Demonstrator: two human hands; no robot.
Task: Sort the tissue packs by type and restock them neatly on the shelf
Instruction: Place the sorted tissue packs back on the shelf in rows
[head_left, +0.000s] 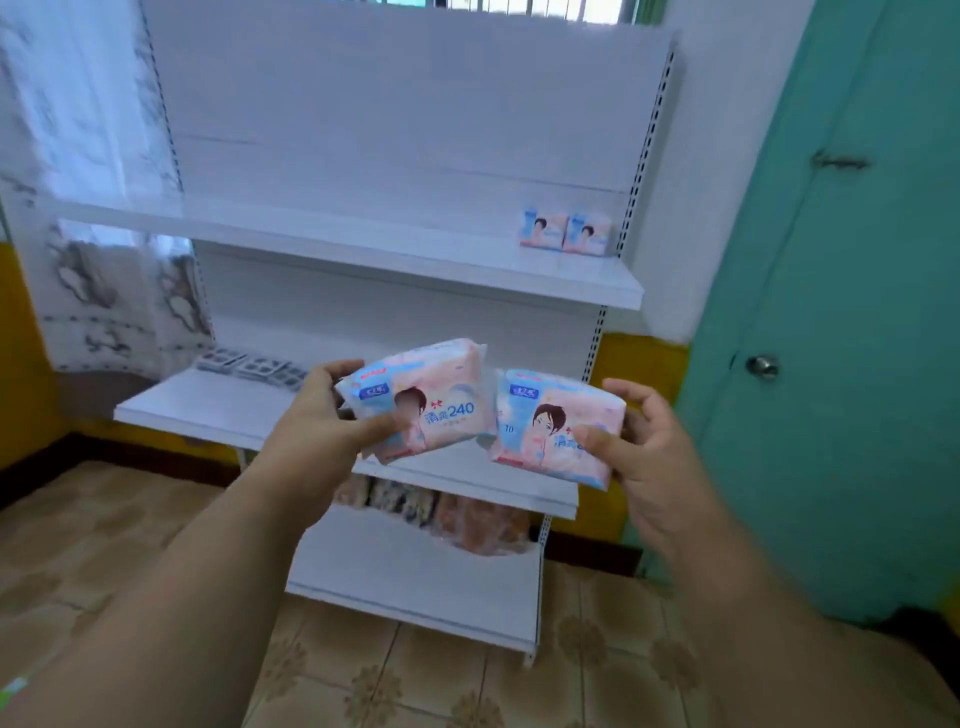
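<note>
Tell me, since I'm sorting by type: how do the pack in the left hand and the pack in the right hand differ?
The left-hand pack is tilted and shows "240"; the right-hand pack sits lower, its number hidden by the thumb. Both share the pink-and-blue print, like the shelf packs.

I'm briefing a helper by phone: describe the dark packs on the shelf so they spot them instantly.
Start at the white shelf unit and find its middle shelf. At its back left lie the dark grey packs, flat in a row. Every other pack in view is pink and blue.

upper shelf (311, 236): left open | two packs (565, 233) far right
</note>
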